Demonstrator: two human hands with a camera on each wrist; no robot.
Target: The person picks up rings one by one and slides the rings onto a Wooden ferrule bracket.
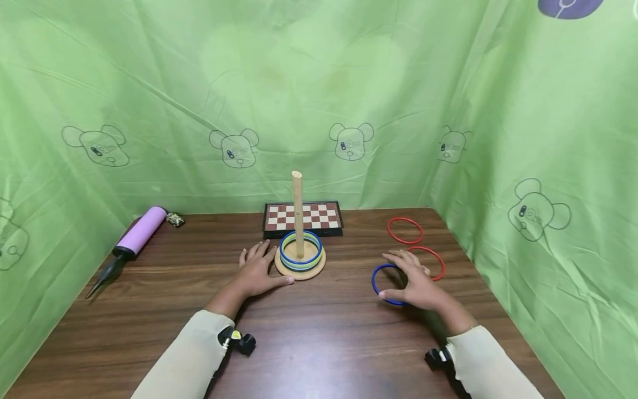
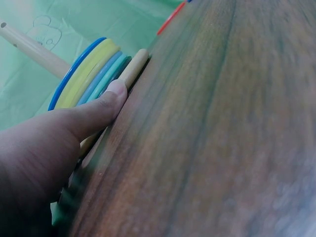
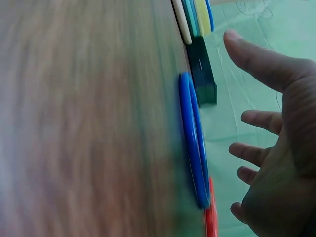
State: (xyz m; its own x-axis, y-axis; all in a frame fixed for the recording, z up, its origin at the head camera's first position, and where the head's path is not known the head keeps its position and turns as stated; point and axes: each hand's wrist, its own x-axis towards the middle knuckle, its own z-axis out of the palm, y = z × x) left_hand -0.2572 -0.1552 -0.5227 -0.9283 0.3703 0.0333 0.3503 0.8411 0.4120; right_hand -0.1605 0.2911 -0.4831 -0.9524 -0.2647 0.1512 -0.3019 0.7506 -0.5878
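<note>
A wooden ring-toss peg rises from a round wooden base. Several stacked rings circle it, blue on top, with yellow, light blue and teal below. My left hand lies against the base's left side, its thumb straight along the front rim and its other fingers spread toward the back. A loose blue ring lies flat on the table to the right. Just above that ring hovers my right hand, thumb and fingers apart, nothing held. In the right wrist view the blue ring stands clear of the fingers.
Two red rings lie right of and beyond the blue one. A checkered game board is behind the peg. At the far left sit a purple hand pump and a small crumpled item. Green cloth encloses the table.
</note>
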